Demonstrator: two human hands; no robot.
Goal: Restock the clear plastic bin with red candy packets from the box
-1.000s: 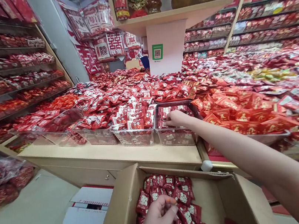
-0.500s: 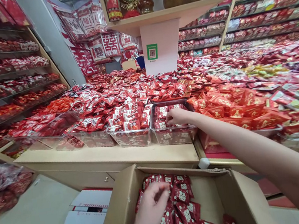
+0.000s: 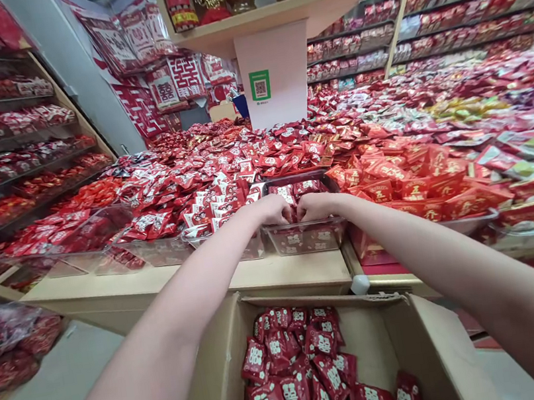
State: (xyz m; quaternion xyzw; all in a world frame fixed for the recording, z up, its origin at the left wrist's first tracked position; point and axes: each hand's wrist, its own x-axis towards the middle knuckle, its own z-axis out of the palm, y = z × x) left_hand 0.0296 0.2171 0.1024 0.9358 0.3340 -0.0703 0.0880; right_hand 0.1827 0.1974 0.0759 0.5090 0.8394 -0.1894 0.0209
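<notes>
My left hand (image 3: 276, 210) and my right hand (image 3: 314, 207) are side by side inside a clear plastic bin (image 3: 306, 239) of dark red packets (image 3: 306, 187). The fingers of both are curled down among the packets. Whatever they grip, if anything, is hidden by the hands and the bin's front rim. Below, an open cardboard box (image 3: 403, 340) holds many dark red packets with white characters (image 3: 290, 393), heaped toward its left side.
Bins of red-and-white packets (image 3: 155, 225) stand left of my hands, orange-red packets (image 3: 418, 187) to the right. A wooden shelf (image 3: 270, 20) with jars overhangs the display. A wooden counter edge (image 3: 199, 283) lies before the bins.
My left hand has moved up and forward from over the cardboard box into the clear bin, beside my right hand. My right hand stays in that bin. The view has shifted slightly.
</notes>
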